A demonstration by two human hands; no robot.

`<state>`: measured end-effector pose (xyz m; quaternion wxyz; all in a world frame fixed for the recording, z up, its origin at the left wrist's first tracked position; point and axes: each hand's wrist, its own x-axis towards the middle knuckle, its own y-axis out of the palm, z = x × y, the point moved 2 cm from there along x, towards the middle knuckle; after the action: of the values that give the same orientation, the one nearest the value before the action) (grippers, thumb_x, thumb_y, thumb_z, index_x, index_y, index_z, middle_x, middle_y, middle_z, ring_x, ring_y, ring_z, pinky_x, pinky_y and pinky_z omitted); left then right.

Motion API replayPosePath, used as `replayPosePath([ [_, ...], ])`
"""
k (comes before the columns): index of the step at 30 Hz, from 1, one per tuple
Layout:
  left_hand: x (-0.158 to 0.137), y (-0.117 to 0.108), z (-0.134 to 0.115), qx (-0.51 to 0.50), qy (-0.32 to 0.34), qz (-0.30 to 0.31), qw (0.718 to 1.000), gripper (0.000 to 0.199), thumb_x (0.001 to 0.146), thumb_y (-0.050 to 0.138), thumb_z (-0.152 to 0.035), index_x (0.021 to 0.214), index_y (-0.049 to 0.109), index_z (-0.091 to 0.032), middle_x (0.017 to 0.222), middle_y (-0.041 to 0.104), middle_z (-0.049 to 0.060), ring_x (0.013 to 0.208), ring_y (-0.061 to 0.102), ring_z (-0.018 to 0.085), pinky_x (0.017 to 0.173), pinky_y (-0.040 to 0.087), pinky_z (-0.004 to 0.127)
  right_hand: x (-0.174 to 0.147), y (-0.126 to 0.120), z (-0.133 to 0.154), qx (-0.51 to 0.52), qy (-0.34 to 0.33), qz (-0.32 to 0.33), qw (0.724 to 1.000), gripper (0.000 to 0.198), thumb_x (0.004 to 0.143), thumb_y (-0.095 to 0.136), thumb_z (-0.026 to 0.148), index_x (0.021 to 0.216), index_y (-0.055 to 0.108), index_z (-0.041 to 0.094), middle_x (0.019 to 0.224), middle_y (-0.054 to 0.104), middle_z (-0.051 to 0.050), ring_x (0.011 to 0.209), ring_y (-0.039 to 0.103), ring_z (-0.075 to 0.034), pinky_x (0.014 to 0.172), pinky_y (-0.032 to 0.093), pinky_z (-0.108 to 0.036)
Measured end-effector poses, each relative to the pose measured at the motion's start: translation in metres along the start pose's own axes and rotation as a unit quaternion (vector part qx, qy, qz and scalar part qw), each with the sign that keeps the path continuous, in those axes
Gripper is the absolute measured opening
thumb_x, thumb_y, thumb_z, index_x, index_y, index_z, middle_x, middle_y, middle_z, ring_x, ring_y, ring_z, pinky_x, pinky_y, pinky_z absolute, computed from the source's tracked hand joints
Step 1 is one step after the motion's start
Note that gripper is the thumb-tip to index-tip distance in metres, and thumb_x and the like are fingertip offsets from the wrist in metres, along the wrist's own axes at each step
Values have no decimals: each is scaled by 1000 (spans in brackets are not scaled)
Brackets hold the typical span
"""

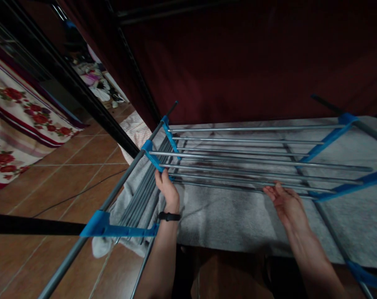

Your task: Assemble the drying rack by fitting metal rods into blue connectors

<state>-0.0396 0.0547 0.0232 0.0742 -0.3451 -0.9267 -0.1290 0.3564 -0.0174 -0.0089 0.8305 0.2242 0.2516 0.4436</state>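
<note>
A clothes drying rack with grey metal tubes and blue plastic brackets stands in front of me. My left hand (167, 189) has its fingers closed around the lower end of a blue bracket (154, 160) on the left side. My right hand (283, 203) grips a lower metal rod (247, 181) from beneath, near its right part. Several parallel rods run from the left bracket toward a blue bracket (356, 187) on the right. Whether their right ends sit in that bracket, I cannot tell.
Loose grey rods (141, 199) lie bundled at the left on a grey blanket (219, 224). Another blue bracket (98, 224) is on the left tube. A dark red curtain (238, 74) hangs behind. Tiled floor (70, 182) with a thin cable lies left.
</note>
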Motion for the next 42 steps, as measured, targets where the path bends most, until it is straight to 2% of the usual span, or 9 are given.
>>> replayPosePath([
  [4, -13, 5, 10, 1, -42, -31, 999, 27, 87, 64, -40, 105, 64, -20, 105, 64, 3, 99, 57, 17, 101, 41, 34, 0, -1, -1, -12, -6, 2, 1000, 30, 63, 95, 27, 69, 66, 19, 75, 73, 2, 69, 72, -14, 80, 66, -35],
  [8, -14, 7, 19, -34, -60, -34, 997, 27, 87, 66, -44, 105, 63, -23, 105, 62, 2, 101, 56, 16, 102, 40, 34, -1, -1, -1, -25, -13, 5, 1000, 27, 69, 93, 28, 72, 68, 19, 74, 72, 1, 68, 72, -13, 82, 66, -33],
  [13, -13, 8, 20, -45, -60, -40, 996, 19, 86, 66, -39, 96, 62, -23, 91, 57, -2, 85, 52, 14, 95, 42, 32, 0, -3, -1, -21, -12, 6, 1000, 29, 61, 96, 27, 68, 69, 20, 74, 73, 3, 68, 72, -14, 76, 67, -32],
  [18, -15, 9, 20, -40, -74, -53, 995, 20, 87, 62, -38, 100, 60, -22, 97, 58, 0, 90, 53, 15, 95, 41, 32, 3, -5, -1, -19, -10, -5, 1000, 29, 59, 96, 24, 65, 68, 20, 78, 75, 3, 69, 73, -15, 76, 68, -33],
  [24, -17, 10, 20, -30, -50, -50, 997, 23, 87, 63, -39, 101, 62, -21, 94, 59, 0, 87, 53, 15, 93, 42, 32, 3, -8, -3, -29, -11, -6, 1000, 27, 65, 94, 24, 67, 67, 20, 76, 74, 4, 70, 73, -13, 79, 67, -32],
  [28, -15, 9, 18, -72, -72, -69, 992, 22, 83, 64, -35, 100, 66, -21, 99, 64, 1, 94, 57, 16, 98, 42, 33, 4, -8, -3, -23, -10, -4, 1000, 30, 60, 96, 25, 65, 67, 20, 78, 75, 4, 69, 73, -14, 78, 67, -33],
  [33, -7, 6, 17, -128, -96, -80, 984, 22, 80, 53, -25, 93, 68, -16, 98, 69, 5, 101, 59, 19, 103, 42, 35, 3, -6, -3, -26, -19, 0, 999, 33, 56, 99, 28, 65, 67, 20, 76, 74, 4, 67, 73, -14, 75, 67, -32],
  [39, -17, 12, 17, -86, -85, -74, 990, 25, 79, 68, -31, 102, 66, -22, 103, 65, 1, 97, 57, 16, 101, 42, 33, 1, -5, -3, -29, -32, 5, 999, 36, 53, 100, 30, 64, 67, 20, 75, 74, 4, 68, 73, -14, 76, 67, -32],
  [42, -21, 15, 17, -73, -78, -65, 992, 26, 84, 66, -34, 107, 64, -22, 106, 64, 2, 98, 57, 16, 102, 42, 34, 2, -5, -3, -37, -29, 2, 999, 34, 56, 98, 31, 63, 66, 20, 75, 73, 5, 67, 72, -13, 77, 67, -32],
])
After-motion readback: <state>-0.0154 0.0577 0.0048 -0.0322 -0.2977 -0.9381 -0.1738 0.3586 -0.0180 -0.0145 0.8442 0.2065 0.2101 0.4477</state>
